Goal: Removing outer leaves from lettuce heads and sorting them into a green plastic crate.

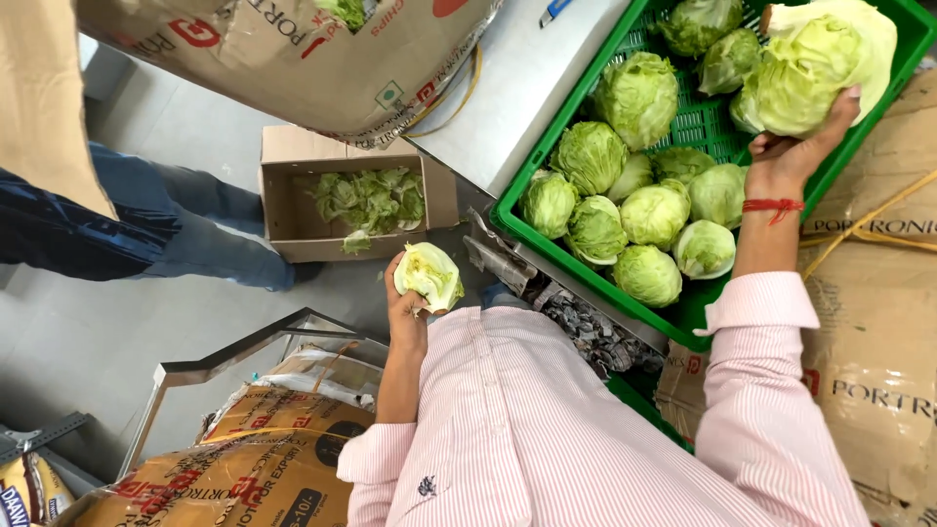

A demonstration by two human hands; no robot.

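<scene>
Shirt [547, 420] is a button-up type, pale pink with thin white pinstripes running all over it. Long sleeves, but both are rolled back: the left cuff [366, 466] is bunched up around the elbow, the right cuff [763, 303] is folded over lower on the forearm. There's a tiny dark embroidered emblem [427, 485] low on the shirt front. Also a red thread [773, 206] tied round the right wrist, loose ends sticking out.

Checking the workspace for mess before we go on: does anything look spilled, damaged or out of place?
Nothing looks spilled. Loose leaves lie inside the cardboard box on the floor, and whole cabbages sit in the green crate.
</scene>
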